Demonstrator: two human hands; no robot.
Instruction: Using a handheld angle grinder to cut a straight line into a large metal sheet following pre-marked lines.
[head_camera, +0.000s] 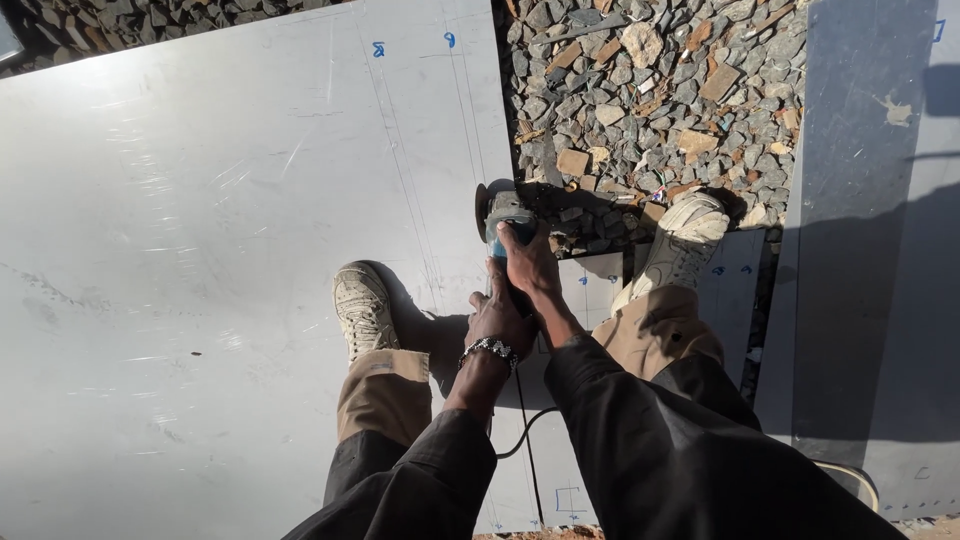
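Both hands hold a blue-green angle grinder whose disc sits at the right edge of a large grey metal sheet. My right hand grips the grinder's body near the head. Just behind it, my left hand, with a beaded bracelet on the wrist, is wrapped around the rear handle. Thin scribed lines and small blue marks run down the sheet toward the disc. The grinder's black cord trails back between my legs.
My left shoe stands on the big sheet, my right shoe on a smaller cut piece. Gravel and broken bricks lie beyond. Another grey sheet lies at the right, partly in shadow.
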